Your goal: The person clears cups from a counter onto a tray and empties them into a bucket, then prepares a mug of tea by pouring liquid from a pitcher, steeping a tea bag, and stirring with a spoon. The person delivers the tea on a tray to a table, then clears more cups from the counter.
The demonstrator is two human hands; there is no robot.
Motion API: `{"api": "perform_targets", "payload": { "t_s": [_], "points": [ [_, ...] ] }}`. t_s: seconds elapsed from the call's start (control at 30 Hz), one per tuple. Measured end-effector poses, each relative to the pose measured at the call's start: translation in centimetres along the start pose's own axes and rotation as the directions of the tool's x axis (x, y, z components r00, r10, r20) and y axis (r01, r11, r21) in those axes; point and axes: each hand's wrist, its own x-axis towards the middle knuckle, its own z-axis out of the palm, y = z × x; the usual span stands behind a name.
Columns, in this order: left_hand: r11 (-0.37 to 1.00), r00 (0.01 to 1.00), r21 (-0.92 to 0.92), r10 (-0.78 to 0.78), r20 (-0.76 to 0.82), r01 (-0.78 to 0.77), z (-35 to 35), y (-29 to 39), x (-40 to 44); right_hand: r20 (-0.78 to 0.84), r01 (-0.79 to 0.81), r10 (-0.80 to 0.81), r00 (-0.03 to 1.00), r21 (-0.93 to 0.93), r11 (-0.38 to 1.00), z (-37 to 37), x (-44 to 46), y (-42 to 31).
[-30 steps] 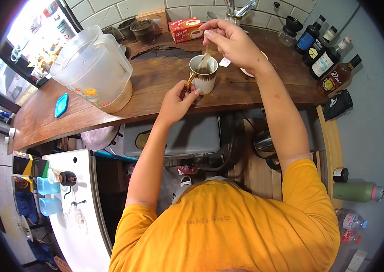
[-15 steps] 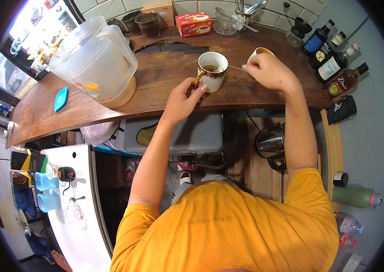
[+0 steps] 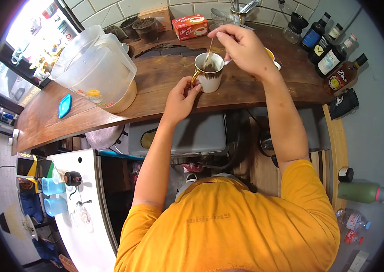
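A white mug (image 3: 211,82) with gold trim and a gold handle stands upright near the counter's front edge, dark liquid inside. My left hand (image 3: 180,102) is closed on its handle. Above the mug my right hand (image 3: 248,52) pinches the string of a tea bag (image 3: 208,60), which hangs at the mug's mouth; whether it still touches the liquid I cannot tell. A small white piece shows below the right fingers, too unclear to name. Behind that wrist, a second cup with a yellow inside (image 3: 270,54) is mostly hidden.
On the wooden counter (image 3: 156,86), a large clear plastic pitcher (image 3: 94,75) stands left beside a blue lid (image 3: 65,106). A red tea box (image 3: 191,28) and dark-filled glasses (image 3: 147,30) are at the back. Several bottles (image 3: 331,65) line the right end.
My right hand has moved left from beside the second cup to above the mug, raising the string and lifting the tea bag into sight. My left hand stays on the mug's handle.
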Motion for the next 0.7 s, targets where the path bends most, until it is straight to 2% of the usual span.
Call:
{"api": "perform_targets", "payload": {
  "t_s": [0.03,0.07,0.1,0.17,0.2,0.23,0.33,0.4,0.43,0.5,0.57,0.63,0.7],
  "points": [
    [0.999,1.0,0.028,0.022,-0.018,-0.022,0.0,0.0,0.0,-0.076,-0.01,0.009,0.997,-0.014,1.0,0.0,-0.2,-0.2],
    [0.999,0.999,0.03,0.023,-0.022,-0.022,0.0,-0.1,0.1,-0.073,-0.106,0.106,0.992,0.011,0.994,-0.2,-0.8,-0.6],
    [1.0,1.0,0.008,0.008,-0.019,-0.007,0.0,0.0,0.0,-0.071,-0.105,0.106,0.992,0.013,0.994,-0.1,-0.9,0.0],
    [1.0,1.0,-0.014,-0.011,-0.014,0.011,-0.1,-0.1,0.0,-0.046,-0.058,0.052,0.998,-0.156,0.986,-0.1,-1.1,2.3],
    [1.0,1.0,-0.023,0.0,-0.021,-0.001,-0.1,-0.2,0.1,0.051,-0.135,0.151,0.987,-0.237,0.962,-0.2,-1.1,2.4],
    [0.999,1.0,-0.034,0.011,-0.029,-0.012,-0.1,-0.3,0.2,0.051,-0.135,0.152,0.987,-0.236,0.962,-0.1,-1.2,2.5],
    [0.999,0.999,-0.039,0.019,-0.03,-0.02,-0.1,-0.1,0.2,0.14,-0.172,0.198,0.97,-0.177,0.969,0.4,-0.8,2.2],
    [0.999,1.0,-0.053,0.009,-0.024,-0.01,-0.1,-0.2,0.3,0.07,-0.072,0.061,0.996,0.169,0.983,0.5,-0.2,1.6],
    [0.998,1.0,-0.068,-0.003,-0.018,0.002,-0.1,-0.3,0.4,0.069,-0.072,0.061,0.996,0.171,0.983,0.4,-0.2,1.0],
    [0.997,1.0,-0.075,-0.003,-0.01,0.002,-0.2,-0.4,0.5,-0.035,-0.07,0.08,0.996,0.236,0.969,0.1,-0.3,-0.2],
    [0.997,1.0,-0.082,-0.004,-0.006,0.004,-0.3,-0.5,0.5,-0.009,-0.096,0.1,0.995,0.216,0.972,0.0,-0.4,0.6],
    [0.997,1.0,-0.082,-0.011,0.002,0.011,-0.3,-0.4,0.5,0.002,-0.103,0.104,0.995,0.098,0.99,0.8,-0.5,2.9],
    [0.995,1.0,-0.099,-0.012,0.0,0.012,-0.3,-0.6,0.6,0.071,-0.147,0.142,0.987,0.071,0.987,1.3,-0.7,4.0]
  ]
}}
